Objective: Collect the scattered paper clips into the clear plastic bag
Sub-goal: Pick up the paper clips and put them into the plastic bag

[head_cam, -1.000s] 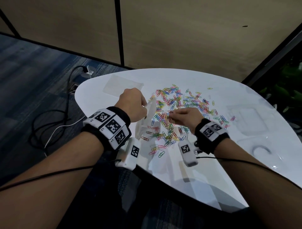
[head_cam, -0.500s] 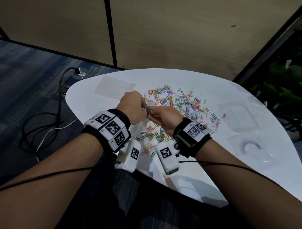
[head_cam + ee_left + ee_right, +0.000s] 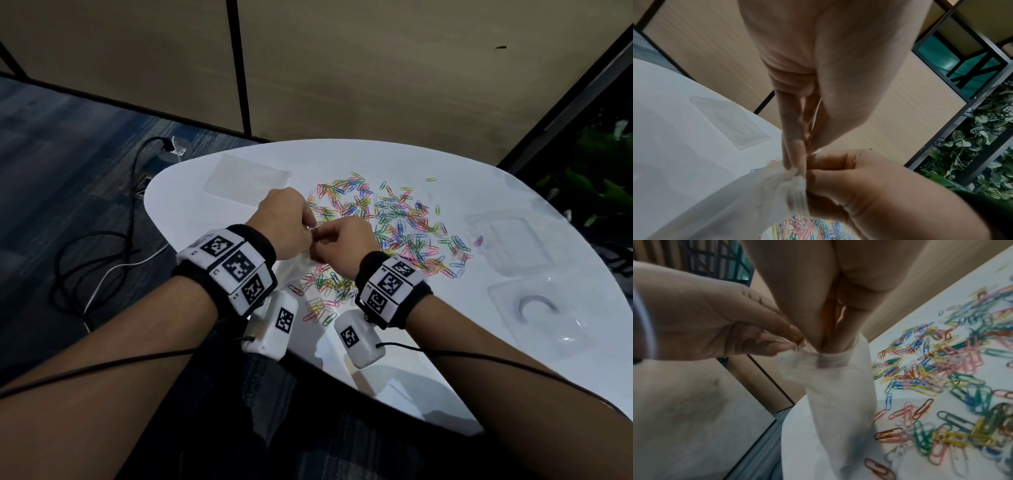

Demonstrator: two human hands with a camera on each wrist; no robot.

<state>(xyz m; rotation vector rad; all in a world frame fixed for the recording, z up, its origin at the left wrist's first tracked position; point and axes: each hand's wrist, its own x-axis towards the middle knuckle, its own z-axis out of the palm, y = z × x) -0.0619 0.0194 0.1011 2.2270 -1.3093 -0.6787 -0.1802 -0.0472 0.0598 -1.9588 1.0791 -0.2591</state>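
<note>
Many coloured paper clips (image 3: 394, 219) (image 3: 941, 369) lie scattered across the white table (image 3: 376, 359). Just left of the pile, the clear plastic bag (image 3: 294, 270) (image 3: 838, 394) hangs from my hands down to the table. My left hand (image 3: 310, 228) (image 3: 801, 155) pinches the bag's rim. My right hand (image 3: 320, 240) (image 3: 828, 347) has its fingertips bunched together inside the bag's mouth, and the rim wraps round them. The plastic hides the clips they pinch. More clips (image 3: 807, 227) show under the bag.
A spare flat bag (image 3: 246, 178) lies at the table's back left. Clear plastic packaging (image 3: 513, 240) and a clear tray with a ring (image 3: 537, 305) sit at the right. Cables (image 3: 102, 257) trail on the floor to the left, and plants (image 3: 599, 171) stand at the right.
My right hand left the pile with pinched clips and moved left to the bag's mouth. The left hand kept hold of the rim, and the two hands now meet.
</note>
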